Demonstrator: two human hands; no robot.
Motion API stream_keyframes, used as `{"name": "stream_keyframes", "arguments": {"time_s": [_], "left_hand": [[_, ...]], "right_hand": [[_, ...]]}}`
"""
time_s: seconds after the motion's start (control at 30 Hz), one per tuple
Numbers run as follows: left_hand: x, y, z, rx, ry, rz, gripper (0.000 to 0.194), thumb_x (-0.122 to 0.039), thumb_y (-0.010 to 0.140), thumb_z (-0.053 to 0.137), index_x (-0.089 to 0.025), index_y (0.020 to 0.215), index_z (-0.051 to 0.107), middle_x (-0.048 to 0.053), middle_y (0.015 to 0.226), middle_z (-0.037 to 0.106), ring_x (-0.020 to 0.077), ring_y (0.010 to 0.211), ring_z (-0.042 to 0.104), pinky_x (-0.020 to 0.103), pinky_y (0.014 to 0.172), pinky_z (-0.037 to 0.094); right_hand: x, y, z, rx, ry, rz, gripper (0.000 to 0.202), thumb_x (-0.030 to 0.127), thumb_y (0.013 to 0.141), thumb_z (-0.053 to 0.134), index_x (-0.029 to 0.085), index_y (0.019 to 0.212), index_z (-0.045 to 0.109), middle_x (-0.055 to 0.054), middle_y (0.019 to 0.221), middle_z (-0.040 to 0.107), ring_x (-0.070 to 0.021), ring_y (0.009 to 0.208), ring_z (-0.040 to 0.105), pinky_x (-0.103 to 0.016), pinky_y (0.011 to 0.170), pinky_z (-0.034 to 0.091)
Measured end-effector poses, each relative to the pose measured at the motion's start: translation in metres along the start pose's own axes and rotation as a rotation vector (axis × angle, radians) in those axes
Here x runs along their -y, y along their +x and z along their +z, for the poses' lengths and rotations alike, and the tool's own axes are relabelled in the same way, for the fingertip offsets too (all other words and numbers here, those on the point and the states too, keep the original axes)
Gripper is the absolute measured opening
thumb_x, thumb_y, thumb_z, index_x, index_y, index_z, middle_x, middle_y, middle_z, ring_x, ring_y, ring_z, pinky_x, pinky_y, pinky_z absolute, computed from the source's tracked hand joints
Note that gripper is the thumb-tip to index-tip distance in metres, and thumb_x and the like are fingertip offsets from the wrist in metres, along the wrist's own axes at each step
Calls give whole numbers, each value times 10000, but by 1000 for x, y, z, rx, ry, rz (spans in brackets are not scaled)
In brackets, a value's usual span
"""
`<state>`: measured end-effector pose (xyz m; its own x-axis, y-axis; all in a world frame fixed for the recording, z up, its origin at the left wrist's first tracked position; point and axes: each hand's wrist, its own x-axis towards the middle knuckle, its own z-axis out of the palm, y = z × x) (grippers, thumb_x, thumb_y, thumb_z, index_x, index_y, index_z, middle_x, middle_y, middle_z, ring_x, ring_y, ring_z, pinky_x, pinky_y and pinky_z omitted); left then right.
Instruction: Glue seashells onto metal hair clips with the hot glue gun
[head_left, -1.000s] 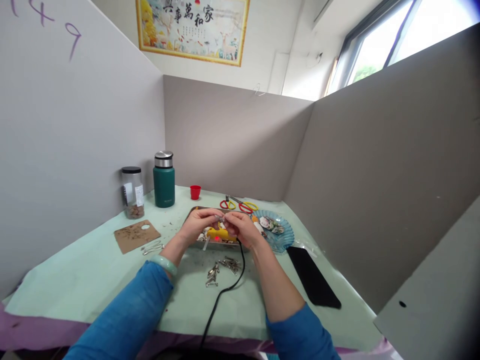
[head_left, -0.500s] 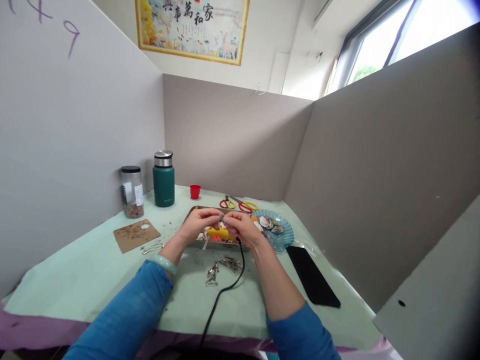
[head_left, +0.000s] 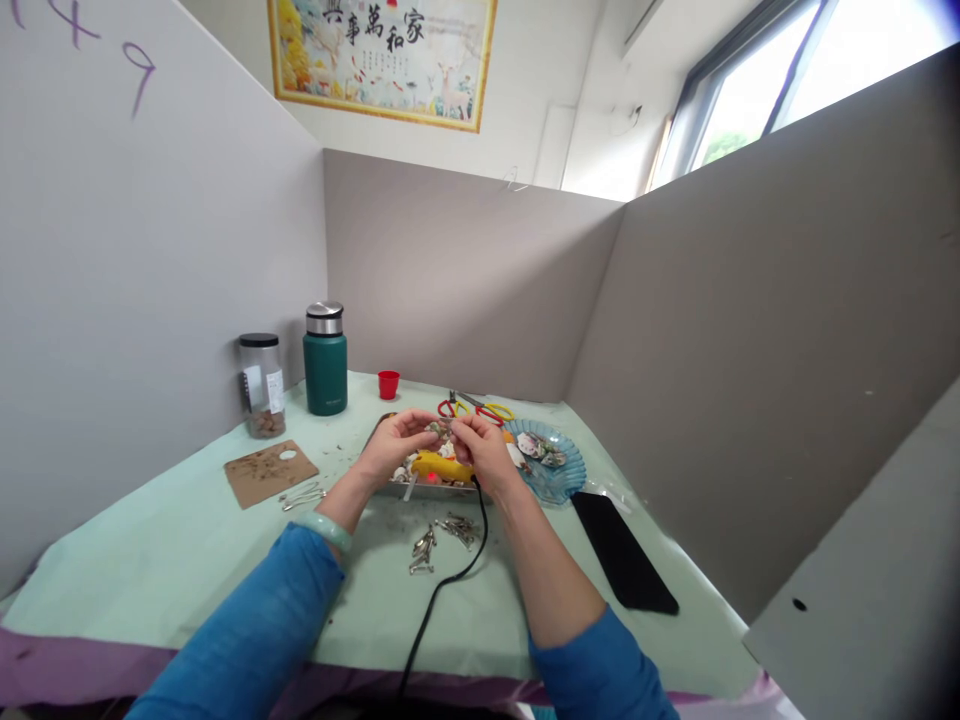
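Observation:
Above the tray my left hand (head_left: 396,444) and my right hand (head_left: 486,447) meet, fingertips pinched. Between them is a small flat piece with a mottled green and pale surface (head_left: 438,429); its kind is too small to make out. Both hands are closed on it. Just below lies a yellow glue gun (head_left: 442,467) with a red light and a black cord (head_left: 459,575), across the metal tray (head_left: 442,488). White and orange bits lie in the tray, partly hidden by my hands. Small metal clips (head_left: 424,550) lie in piles nearer me.
At right are a blue scalloped plate (head_left: 574,470) holding patterned pieces and a black slab (head_left: 624,550). Scissors (head_left: 491,410) and a red cup (head_left: 388,384) stand behind. Left are a green flask (head_left: 325,372), a jar (head_left: 262,390) and brown card (head_left: 271,473). Grey partitions (head_left: 472,270) enclose the table.
The fingers have shifted their hold, and the small piece now shows its mottled green face between them. My right fingers have moved slightly up. The glue gun and clips stay put.

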<state>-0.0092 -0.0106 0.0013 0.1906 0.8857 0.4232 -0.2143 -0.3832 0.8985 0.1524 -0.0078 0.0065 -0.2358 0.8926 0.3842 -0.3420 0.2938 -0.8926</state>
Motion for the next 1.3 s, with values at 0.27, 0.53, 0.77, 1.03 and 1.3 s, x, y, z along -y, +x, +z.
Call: {"name": "stream_keyframes", "arguments": {"time_s": [0.27, 0.53, 0.77, 1.03, 1.3], "left_hand": [[1, -1, 0, 6, 56, -5, 349, -307, 638, 777, -157, 937, 678, 61, 902, 708, 198, 797, 661, 343, 791, 518], [3, 1, 1, -20, -42, 21, 403, -306, 667, 765, -161, 982, 559, 75, 988, 686, 196, 863, 654, 349, 782, 519], [5, 1, 0, -13, -5, 45, 356, -276, 654, 774, -146, 924, 581, 76, 977, 685, 192, 895, 640, 335, 803, 507], [5, 3, 1, -25, 50, 75, 357, -269, 620, 788, -147, 893, 594, 67, 927, 691, 188, 870, 643, 335, 807, 501], [8, 4, 1, -37, 13, 68, 409, -244, 622, 784, -160, 934, 533, 75, 956, 701, 201, 895, 655, 341, 812, 498]], "right_hand": [[-3, -1, 7, -94, -103, -6, 266, 413, 684, 656, 175, 728, 544, 41, 571, 539, -54, 400, 367, -203, 385, 246], [-5, -1, 8, -94, -119, -39, 224, 378, 722, 629, 168, 719, 553, 30, 582, 557, -58, 414, 391, -199, 398, 276], [-7, -1, 10, -129, -189, -65, 209, 375, 720, 619, 173, 718, 562, 33, 579, 553, -64, 425, 407, -203, 416, 303], [-14, 1, 6, -129, -249, -98, 222, 397, 734, 608, 179, 720, 569, 30, 583, 553, -72, 436, 421, -207, 424, 323], [-16, 2, 7, -148, -316, -122, 207, 386, 738, 590, 181, 715, 569, 32, 568, 550, -85, 437, 435, -217, 436, 348]]}}
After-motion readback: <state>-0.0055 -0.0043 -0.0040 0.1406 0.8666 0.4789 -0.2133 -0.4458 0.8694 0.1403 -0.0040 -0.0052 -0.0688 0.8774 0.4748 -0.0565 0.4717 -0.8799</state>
